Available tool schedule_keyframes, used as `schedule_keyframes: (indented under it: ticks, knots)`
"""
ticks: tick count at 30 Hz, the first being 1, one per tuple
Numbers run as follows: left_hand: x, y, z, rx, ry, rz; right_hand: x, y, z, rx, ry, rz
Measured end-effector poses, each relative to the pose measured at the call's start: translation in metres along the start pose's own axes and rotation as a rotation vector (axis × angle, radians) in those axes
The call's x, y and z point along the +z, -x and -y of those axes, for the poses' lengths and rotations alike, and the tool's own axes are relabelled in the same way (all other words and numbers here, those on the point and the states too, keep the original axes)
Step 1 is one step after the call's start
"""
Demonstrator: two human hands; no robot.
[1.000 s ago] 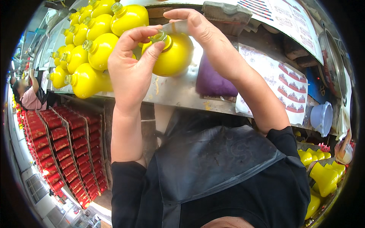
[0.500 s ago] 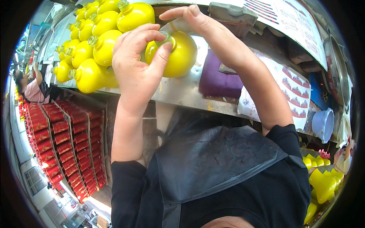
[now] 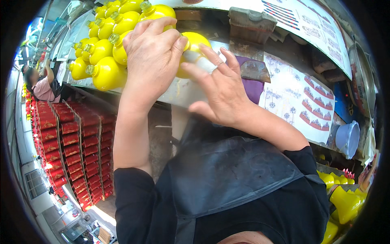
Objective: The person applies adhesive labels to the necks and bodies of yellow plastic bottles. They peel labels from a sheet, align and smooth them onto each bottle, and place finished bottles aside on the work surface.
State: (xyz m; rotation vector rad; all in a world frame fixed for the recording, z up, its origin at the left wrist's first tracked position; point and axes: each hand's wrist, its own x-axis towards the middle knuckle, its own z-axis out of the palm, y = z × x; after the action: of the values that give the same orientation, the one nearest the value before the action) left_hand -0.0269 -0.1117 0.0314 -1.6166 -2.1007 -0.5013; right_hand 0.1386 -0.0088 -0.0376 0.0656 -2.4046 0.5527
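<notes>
My left hand (image 3: 153,59) is closed at the neck of a round, glossy yellow glass bottle (image 3: 197,39); the neck is hidden behind my fingers. A pale, see-through decal (image 3: 200,60) lies against the bottle's side. Over it is my right hand (image 3: 223,87), fingers spread and the tips blurred, close to or touching the decal. Just left of my left hand stand several more yellow bottles (image 3: 106,74) with clear glass necks. To the right of the held bottle, a flat brownish piece (image 3: 255,70) rests on a folded purple cloth (image 3: 252,90).
Printed decal sheets (image 3: 280,99) lie right of the cloth, with a pale blue bucket (image 3: 347,139) beyond them. A grey block (image 3: 252,19) sits at the back. Red packages (image 3: 71,148) are stacked at the left, near another person (image 3: 44,87). More yellow pieces (image 3: 345,203) are lower right.
My right hand has come down from above the bottle to its near side, fingers spread over the decal. My left hand has turned, its back now facing up. The view has shifted slightly.
</notes>
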Motion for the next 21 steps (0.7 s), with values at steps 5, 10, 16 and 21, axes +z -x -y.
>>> schedule_keyframes:
  ticks: [5, 10, 16, 21]
  knots:
    - [-0.017, 0.008, 0.032, -0.113, 0.168, 0.039, -0.010, -0.005, 0.016, -0.156, 0.016, 0.050]
    - [-0.064, 0.031, 0.073, -0.220, 0.715, 0.092, -0.024, 0.002, 0.013, -0.124, -0.131, -0.110]
    - [-0.112, 0.055, 0.095, -0.222, 0.881, 0.046, -0.016, 0.011, 0.006, 0.103, -0.345, -0.138]
    - [-0.141, 0.073, 0.108, -0.209, 0.894, 0.016, -0.009, 0.010, 0.009, 0.186, -0.378, -0.130]
